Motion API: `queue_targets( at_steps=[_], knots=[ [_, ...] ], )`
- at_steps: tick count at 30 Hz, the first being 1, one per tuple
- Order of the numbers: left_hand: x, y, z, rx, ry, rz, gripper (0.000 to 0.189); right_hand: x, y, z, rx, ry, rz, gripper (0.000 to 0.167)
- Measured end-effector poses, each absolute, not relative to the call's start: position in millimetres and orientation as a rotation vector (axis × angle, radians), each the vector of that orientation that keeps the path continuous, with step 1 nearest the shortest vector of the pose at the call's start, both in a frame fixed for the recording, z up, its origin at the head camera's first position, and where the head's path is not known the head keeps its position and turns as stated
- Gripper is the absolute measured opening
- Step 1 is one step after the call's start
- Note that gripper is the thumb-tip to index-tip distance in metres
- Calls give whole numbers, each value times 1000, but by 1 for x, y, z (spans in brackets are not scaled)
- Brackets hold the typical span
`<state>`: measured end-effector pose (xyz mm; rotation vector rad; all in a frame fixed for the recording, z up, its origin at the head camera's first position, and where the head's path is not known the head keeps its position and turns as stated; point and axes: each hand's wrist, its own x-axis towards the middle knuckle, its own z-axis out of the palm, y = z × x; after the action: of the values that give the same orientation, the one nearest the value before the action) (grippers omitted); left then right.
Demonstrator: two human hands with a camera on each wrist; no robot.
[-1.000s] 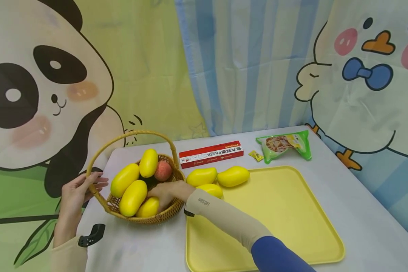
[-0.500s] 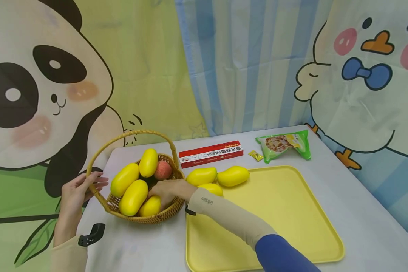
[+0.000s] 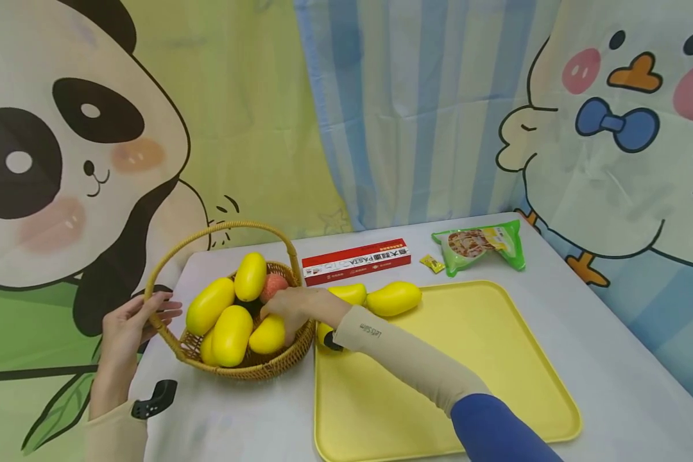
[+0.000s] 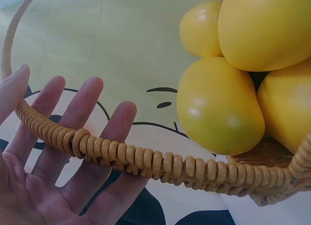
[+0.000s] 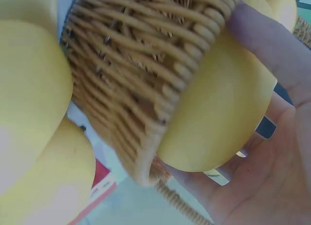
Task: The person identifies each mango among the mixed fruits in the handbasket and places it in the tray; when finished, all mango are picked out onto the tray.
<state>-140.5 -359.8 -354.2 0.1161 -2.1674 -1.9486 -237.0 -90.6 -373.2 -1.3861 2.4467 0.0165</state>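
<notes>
A wicker basket (image 3: 265, 371) with a tall hoop handle (image 3: 228, 224) holds several yellow mangoes (image 3: 231, 337) and a round pinkish-red fruit (image 3: 273, 286). My left hand (image 3: 128, 321) is at the left side of the handle; the left wrist view shows its fingers (image 4: 77, 106) spread and nearly straight behind the handle, thumb beside it. Inside the basket's right side, my right hand (image 3: 294, 309) grips a mango (image 3: 267, 335). In the right wrist view, thumb and fingers curve round that mango (image 5: 218, 108), close by the woven rim (image 5: 165, 108).
Right of the basket is a yellow tray (image 3: 468, 372), with more mangoes (image 3: 394, 299) at its back left corner, one partly behind the right sleeve. Behind lie a red pasta box (image 3: 356, 262), a small yellow packet (image 3: 432, 263) and a green food bag (image 3: 479, 247).
My right hand has moved slightly right and back inside the basket, the gripped mango shifting right with it. Another mango now shows at the basket's front left. My left hand stays at the handle.
</notes>
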Motion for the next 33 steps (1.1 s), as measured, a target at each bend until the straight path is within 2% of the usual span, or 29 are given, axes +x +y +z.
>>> queue_targets(
  at_steps=[24, 33],
  knots=[
    [-141, -360, -354, 94, -2132, -1985, 20, -231, -45, -343, -1413, 2512, -157, 73],
    [-142, -359, -354, 80, -2151, -1969, 16, -233, -12, -335, -1433, 2551, -277, 64]
  ],
)
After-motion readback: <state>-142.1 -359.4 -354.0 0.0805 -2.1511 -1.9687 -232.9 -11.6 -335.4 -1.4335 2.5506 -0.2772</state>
